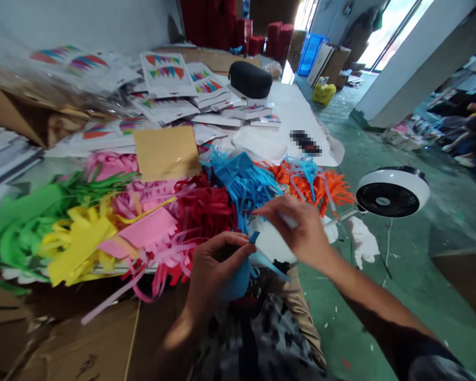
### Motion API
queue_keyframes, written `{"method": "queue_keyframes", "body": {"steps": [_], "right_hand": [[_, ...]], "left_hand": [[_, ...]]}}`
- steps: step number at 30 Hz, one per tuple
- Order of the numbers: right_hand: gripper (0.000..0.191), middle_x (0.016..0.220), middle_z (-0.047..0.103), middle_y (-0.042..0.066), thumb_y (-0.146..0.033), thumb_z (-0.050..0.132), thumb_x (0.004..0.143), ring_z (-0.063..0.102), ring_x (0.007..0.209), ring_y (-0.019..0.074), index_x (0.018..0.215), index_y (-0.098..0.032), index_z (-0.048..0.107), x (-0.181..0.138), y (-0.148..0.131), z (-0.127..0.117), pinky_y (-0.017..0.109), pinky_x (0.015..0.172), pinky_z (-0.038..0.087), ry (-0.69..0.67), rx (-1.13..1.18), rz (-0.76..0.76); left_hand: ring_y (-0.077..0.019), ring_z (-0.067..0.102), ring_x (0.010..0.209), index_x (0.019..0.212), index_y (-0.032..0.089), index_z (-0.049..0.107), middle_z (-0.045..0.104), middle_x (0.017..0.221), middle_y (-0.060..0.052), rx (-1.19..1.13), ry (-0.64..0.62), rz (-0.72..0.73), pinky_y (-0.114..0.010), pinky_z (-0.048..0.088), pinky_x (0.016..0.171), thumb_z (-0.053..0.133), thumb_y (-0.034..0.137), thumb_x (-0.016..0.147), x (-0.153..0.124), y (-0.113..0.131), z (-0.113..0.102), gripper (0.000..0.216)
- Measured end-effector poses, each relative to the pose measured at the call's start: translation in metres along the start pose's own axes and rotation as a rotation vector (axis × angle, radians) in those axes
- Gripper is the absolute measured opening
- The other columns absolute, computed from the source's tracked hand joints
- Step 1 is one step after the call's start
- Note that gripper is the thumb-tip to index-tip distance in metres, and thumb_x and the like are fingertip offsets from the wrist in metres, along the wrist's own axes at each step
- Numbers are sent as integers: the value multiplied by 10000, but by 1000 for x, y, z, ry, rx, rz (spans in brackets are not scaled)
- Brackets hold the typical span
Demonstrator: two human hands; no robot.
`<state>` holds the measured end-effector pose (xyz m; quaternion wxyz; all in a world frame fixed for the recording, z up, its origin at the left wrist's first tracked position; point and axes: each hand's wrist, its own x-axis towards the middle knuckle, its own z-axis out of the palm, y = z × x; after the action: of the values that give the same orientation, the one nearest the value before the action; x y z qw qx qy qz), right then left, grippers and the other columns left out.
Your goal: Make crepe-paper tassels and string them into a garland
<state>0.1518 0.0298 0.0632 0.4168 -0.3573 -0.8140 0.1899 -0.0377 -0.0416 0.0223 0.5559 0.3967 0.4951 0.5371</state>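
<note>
My left hand (222, 259) is closed, pinching a blue paper fringe (238, 283) between thumb and fingertips above my lap. A short folded blue end sticks up past the thumb, and loose strips hang to the right. Just right of it, my right hand (297, 227) is raised with fingers loosely bent and pointing left; nothing shows in them, though they are slightly blurred. Behind the hands lies a blue fringe pile (241, 174), with dark red fringe (202, 206) to its left and orange fringe (333, 188) to its right.
Pink (154, 230), yellow (79, 238) and green fringe (27, 211) cover the table's left front. Behind are a brown card (166, 153), printed packets (166, 74) and a black case (249, 79). A fan (392, 191) stands at right; people sit far right.
</note>
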Motion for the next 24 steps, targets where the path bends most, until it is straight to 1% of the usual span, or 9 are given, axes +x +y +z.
{"method": "queue_keyframes", "body": {"steps": [2,4,7,10,13,16,19,22,24], "right_hand": [[222,1012,786,47,-264,558,1046,716,950,207,1021,-223,775,41,37,-8,355,865,524,36,-150,18],[235,1017,784,87,-288,582,1019,710,957,245,1014,-181,791,85,81,-11,369,867,508,48,-367,110],[297,1077,789,128,-302,558,1012,709,984,284,1113,-165,801,143,141,-2,392,893,495,-97,-635,332],[316,1109,795,111,-327,647,959,697,1067,292,1215,-202,783,176,177,15,391,921,501,-246,-701,473],[277,1065,805,93,-291,713,898,703,1043,280,1147,-217,810,182,187,26,367,890,507,-278,-701,489],[208,1020,807,92,-243,699,888,713,989,271,1041,-218,837,173,182,28,346,840,497,-287,-703,471],[215,1067,800,95,-237,673,912,707,993,271,1056,-225,832,161,175,25,351,845,481,-292,-709,417],[243,1143,775,115,-214,607,959,692,1015,274,1090,-199,811,153,167,19,371,874,463,-191,-713,300],[237,1079,774,122,-223,582,981,689,967,267,1065,-164,796,146,153,12,377,865,461,-69,-662,235]], "left_hand": [[-174,699,794,764,198,786,766,883,-41,7,9,-11,-251,548,715,907,319,729,9,-4,-5,174],[-179,707,813,749,202,785,764,866,-38,8,0,-20,-253,555,740,909,308,722,15,-9,-8,166],[-181,704,802,750,208,778,756,827,-30,-12,-13,-65,-262,559,753,908,316,722,21,-14,-11,172],[-179,691,756,769,207,765,744,815,-28,-60,-31,-135,-282,565,732,895,338,742,26,-17,-15,186],[-181,695,771,759,198,759,746,825,-37,-71,-73,-159,-278,564,743,893,342,746,30,-20,-20,197],[-178,699,788,757,190,758,749,823,-41,-75,-100,-165,-257,551,744,899,332,739,33,-21,-22,200],[-170,696,758,765,180,751,750,801,-43,-103,-113,-175,-251,546,723,895,337,743,32,-19,-19,214],[-166,693,716,830,181,750,750,776,-35,-122,-94,-173,-257,551,698,900,349,737,31,-13,-16,243],[-168,704,734,878,184,765,766,804,-38,-108,-59,-160,-251,555,697,909,338,724,32,-9,-16,261]]}}
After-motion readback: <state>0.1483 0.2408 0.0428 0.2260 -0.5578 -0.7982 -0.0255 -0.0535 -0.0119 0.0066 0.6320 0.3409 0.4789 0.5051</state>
